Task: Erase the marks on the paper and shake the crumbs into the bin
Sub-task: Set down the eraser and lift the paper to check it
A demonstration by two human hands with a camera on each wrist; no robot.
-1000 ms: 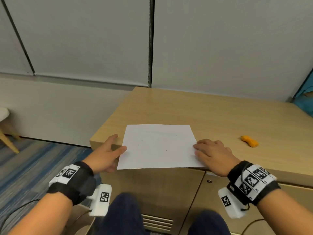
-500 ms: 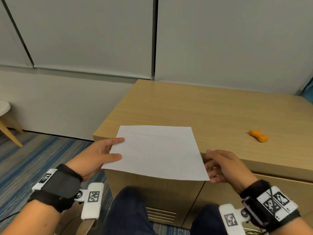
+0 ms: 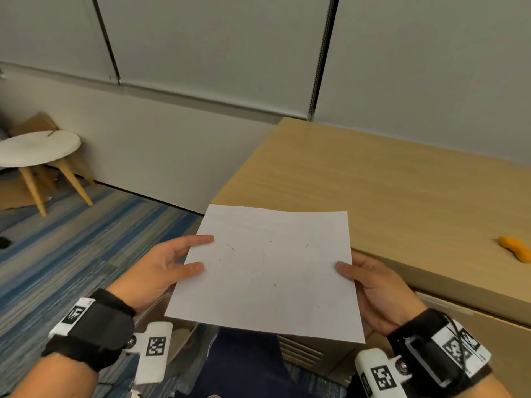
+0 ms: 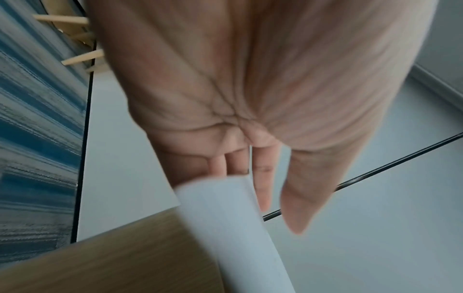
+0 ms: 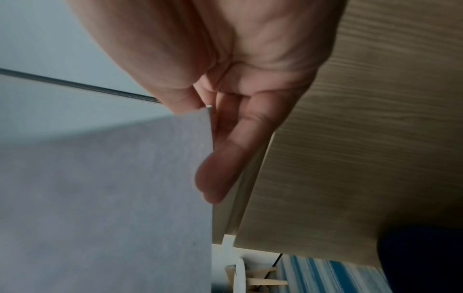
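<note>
A white sheet of paper (image 3: 267, 271) with faint dark specks and thin marks on it hangs level in the air, off the front left corner of the wooden cabinet (image 3: 402, 191). My left hand (image 3: 163, 268) pinches its left edge, thumb on top and fingers underneath. My right hand (image 3: 373, 285) pinches the right edge the same way. The left wrist view shows the paper's underside (image 4: 225, 218) below my fingers; the right wrist view shows the paper (image 5: 105, 198) beside my fingers (image 5: 225, 162). An orange eraser (image 3: 515, 251) lies on the cabinet top at the right. No bin is in view.
A small round white table (image 3: 37, 147) with wooden legs stands on the blue striped carpet (image 3: 57, 254) at the far left, cardboard behind it. Grey wall panels lie behind the cabinet. My dark trouser legs (image 3: 244, 369) are below the paper.
The paper lay flat on the cabinet top a second ago. Both hands took its side edges, lifted it and drew it off the front left corner toward me. The view swung left.
</note>
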